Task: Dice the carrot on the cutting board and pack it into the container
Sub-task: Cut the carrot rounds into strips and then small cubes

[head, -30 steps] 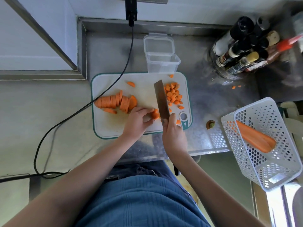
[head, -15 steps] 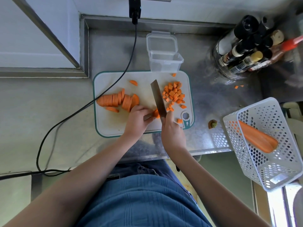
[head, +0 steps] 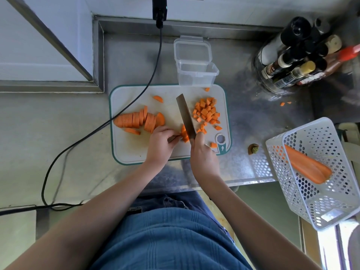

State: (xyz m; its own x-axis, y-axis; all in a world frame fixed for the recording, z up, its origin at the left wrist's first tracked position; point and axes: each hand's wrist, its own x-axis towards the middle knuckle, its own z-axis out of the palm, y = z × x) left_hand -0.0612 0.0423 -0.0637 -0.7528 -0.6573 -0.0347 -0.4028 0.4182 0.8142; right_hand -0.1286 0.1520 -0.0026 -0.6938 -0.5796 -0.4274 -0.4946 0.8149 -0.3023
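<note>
A white cutting board (head: 134, 152) with a teal rim lies on the steel counter. A row of carrot slices (head: 139, 119) sits at its left, and a heap of diced carrot (head: 206, 112) at its right. My right hand (head: 202, 152) grips the handle of a broad knife (head: 186, 116), whose blade rests on a small stack of carrot pieces (head: 184, 133). My left hand (head: 160, 142) pinches that stack with curled fingertips, just left of the blade. A clear container (head: 196, 74) with its hinged lid open stands behind the board.
A white perforated basket (head: 319, 207) with a whole carrot (head: 305, 165) hangs over the counter's right edge. Bottles (head: 296, 55) crowd the back right. A black cable (head: 97, 129) crosses the board's left corner. A carrot stub (head: 253, 149) and stray bits (head: 285, 103) lie on the counter.
The knife has swung a little to the left and come down onto the carrot pieces. My left hand has stayed on them.
</note>
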